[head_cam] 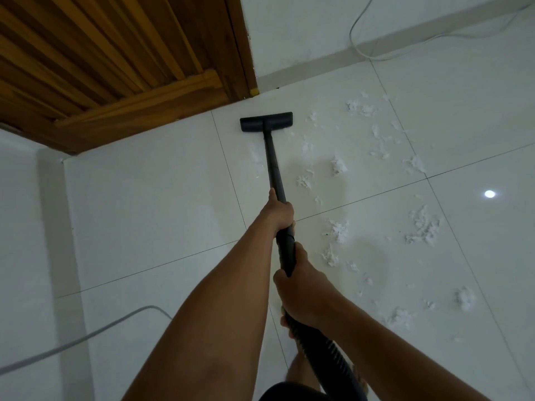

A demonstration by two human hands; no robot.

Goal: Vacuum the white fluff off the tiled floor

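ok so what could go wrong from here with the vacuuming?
1. The vacuum head sits near the wooden door, while most white fluff lies to its right, so straight strokes may miss it.
2. A grey cable trails on the floor near the person's left side and could snag a foot.
3. With both the left hand and right hand on the wand, neither is free to clear it.

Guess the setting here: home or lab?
Likely a home interior: glossy white tiled floor, slatted brown wooden door in its frame, loose grey cable along the wall. Both hands hold a black vacuum wand.
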